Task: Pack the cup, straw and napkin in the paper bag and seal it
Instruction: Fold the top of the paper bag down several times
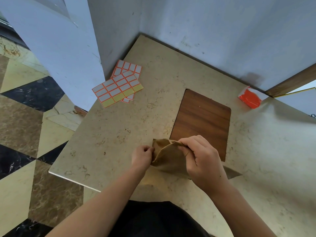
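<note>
Holding paper bag [168, 155] at near edge of table [119, 125], both hands on its top. Left hand [142, 155]: fingers curled, pinching bag's left edge. Right hand [203, 156]: fingers curled over folded top on right side, gripping it. Bag: thin brown paper, light, soft, creases easily; judged prone to tearing if pulled hard, so hold near top fold w/ both hands, not by one corner. Cup, straw, napkin not visible; can't tell if inside. Sticker sheets [118, 83] lie well apart at far left of table, likely for sealing. Red-white packet [251, 98] far right by wall. Wood-grain panel [202, 120] just beyond bag.
</note>
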